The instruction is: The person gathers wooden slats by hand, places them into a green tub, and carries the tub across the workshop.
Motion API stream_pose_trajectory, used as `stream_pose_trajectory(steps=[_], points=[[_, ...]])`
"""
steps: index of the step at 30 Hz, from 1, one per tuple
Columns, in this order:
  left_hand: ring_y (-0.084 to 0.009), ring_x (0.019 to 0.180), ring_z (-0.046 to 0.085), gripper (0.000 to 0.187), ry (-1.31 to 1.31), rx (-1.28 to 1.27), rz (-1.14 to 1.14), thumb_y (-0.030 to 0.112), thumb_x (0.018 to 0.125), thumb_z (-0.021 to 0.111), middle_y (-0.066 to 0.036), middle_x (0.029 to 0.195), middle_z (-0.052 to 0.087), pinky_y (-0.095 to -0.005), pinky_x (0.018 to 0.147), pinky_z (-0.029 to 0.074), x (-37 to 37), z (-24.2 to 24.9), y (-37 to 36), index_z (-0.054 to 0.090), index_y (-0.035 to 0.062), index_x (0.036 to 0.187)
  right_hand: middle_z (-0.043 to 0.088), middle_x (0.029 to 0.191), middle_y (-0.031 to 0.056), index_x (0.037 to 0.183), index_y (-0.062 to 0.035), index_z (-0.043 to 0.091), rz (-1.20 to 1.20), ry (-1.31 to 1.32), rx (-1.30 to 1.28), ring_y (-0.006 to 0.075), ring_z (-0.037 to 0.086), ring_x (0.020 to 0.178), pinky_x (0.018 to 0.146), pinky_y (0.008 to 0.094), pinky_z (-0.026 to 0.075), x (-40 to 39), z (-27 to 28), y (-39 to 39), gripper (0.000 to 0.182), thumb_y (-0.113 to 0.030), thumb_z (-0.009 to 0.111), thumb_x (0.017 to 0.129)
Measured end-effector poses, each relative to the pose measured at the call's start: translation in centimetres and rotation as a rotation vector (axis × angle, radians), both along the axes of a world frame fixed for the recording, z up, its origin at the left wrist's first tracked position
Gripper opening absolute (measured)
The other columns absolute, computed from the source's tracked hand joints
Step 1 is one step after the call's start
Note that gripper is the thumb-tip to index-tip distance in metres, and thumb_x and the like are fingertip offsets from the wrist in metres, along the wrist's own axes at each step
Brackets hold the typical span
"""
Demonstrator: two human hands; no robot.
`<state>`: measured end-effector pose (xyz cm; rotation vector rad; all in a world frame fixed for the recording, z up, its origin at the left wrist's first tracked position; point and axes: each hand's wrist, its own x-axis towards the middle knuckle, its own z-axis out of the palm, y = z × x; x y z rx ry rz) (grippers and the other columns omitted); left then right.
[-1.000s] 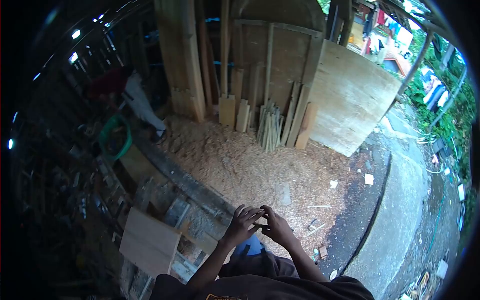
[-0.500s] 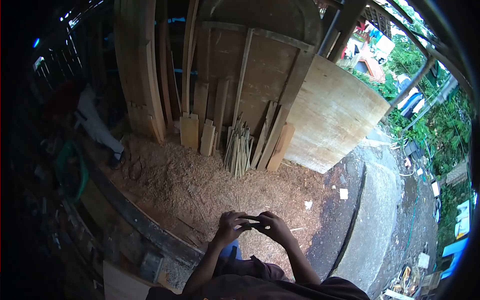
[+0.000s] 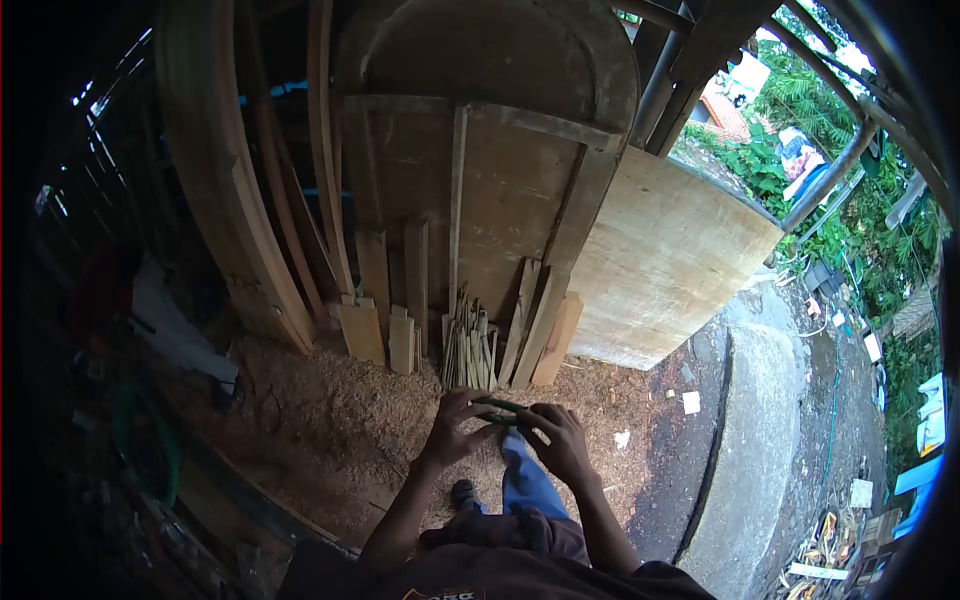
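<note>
Dark green and slim, a band [image 3: 500, 405] is spanning the gap between a person's bare hands, held in mid-air over a shavings-strewn floor [image 3: 610, 400]. The left hand [image 3: 455, 430] is grasping one end, its fingers lying over the top and its thumb sitting below; the right hand [image 3: 560, 440] is grasping the opposite end, so each grip appears to be pinching rather than hanging loose. Fingers are hiding both ends, and whether the band is forming a complete ring is impossible to tell. The step in hand appears to be a two-handed one, with the band being held open in front of the body. By that reading, any next move is calling for the two grips to be working together, the fingertips keeping enough pressure that the springy-looking loop is not slipping free. Beyond the hands, a bundle of thin sticks [image 3: 469, 350] is leaning among upright boards [image 3: 362, 332], beside a broad plywood sheet [image 3: 675, 260], while another person in pale trousers [image 3: 178, 325] is occupying the dim left side.
</note>
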<state>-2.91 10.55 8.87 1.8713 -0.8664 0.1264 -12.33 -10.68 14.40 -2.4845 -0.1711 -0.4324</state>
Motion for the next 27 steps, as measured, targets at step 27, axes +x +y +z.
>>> stream_pose_trajectory(steps=[27], points=[[-0.0339, 0.131, 0.052, 0.024, 0.149, -0.156, 0.34, 0.018, 0.1, 0.066, -0.016, 0.138, 0.054, -0.0473, 0.11, 0.044, 33.6, 3.7, -21.6, 0.067, 0.0064, 0.121, 0.063, 0.123, 0.0072, 0.127, -0.0216, 0.07, -0.161, -0.577, -0.295, 0.0279, 0.053, 0.123, 0.105, 0.0476, 0.038, 53.0, 11.6, -25.5, 0.038, -0.016, 0.069, 0.089]])
